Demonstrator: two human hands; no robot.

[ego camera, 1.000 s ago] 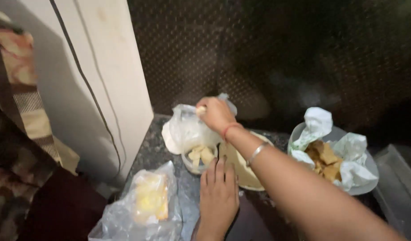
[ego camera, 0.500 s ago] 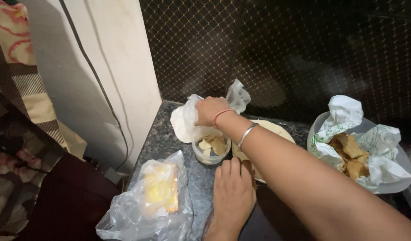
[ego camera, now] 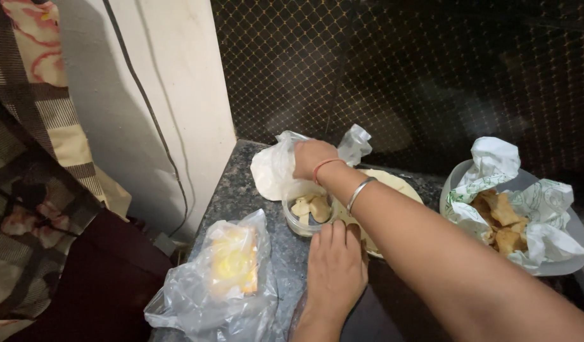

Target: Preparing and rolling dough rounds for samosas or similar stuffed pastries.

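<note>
Your right hand [ego camera: 312, 158], a red thread and a metal bangle on its wrist, reaches across the dark speckled stone counter [ego camera: 241, 190] and closes its fingers on a white plastic bag [ego camera: 273, 171] at the far side, beside the cream wall; the fingers are curled tight into the crumpled plastic, though how much of the bag they have gathered cannot be told. Your left hand [ego camera: 335, 269] lies flat and open, palm down, holding nothing, its fingertips touching the near edge of a pale round plate [ego camera: 393, 187] and just beside a small clear bowl [ego camera: 304, 218]. The bowl stands right below the white bag, between your two hands, and holds pale cut pieces [ego camera: 310, 208]. Near the counter's front left corner lies a clear plastic bag with a yellow block [ego camera: 232, 266] inside, just beside your left hand but apart from it. Well off to the right, a round dish lined with white printed paper [ego camera: 526, 215] holds browned fried pieces [ego camera: 501, 221]. Behind the counter hangs a dark diamond-mesh screen [ego camera: 399, 69], and patterned cloth [ego camera: 32, 145] shows at the left.
</note>
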